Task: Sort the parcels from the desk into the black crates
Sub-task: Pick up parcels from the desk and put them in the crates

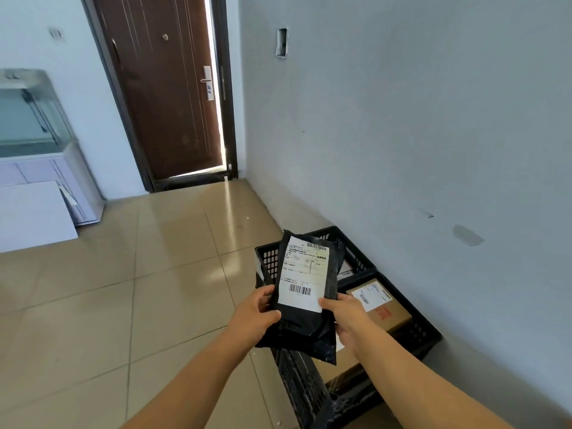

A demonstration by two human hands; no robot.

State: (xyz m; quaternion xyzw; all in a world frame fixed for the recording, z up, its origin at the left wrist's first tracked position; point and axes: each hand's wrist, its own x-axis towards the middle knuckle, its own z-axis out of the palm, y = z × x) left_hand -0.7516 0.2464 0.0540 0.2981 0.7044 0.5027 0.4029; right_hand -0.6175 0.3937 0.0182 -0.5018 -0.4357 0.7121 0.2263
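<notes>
Both hands grasp a black parcel [305, 292] at centre right of the frame: the left hand [255, 315] grips its left edge, the right hand [346, 317] its right edge. It hangs above the black crates [356, 258] along the wall [402, 134]. Open tiled floor [139, 289] spreads left.

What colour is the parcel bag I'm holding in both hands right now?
Black, with a white shipping label; the parcel bag shows clearly in the head view.
</notes>
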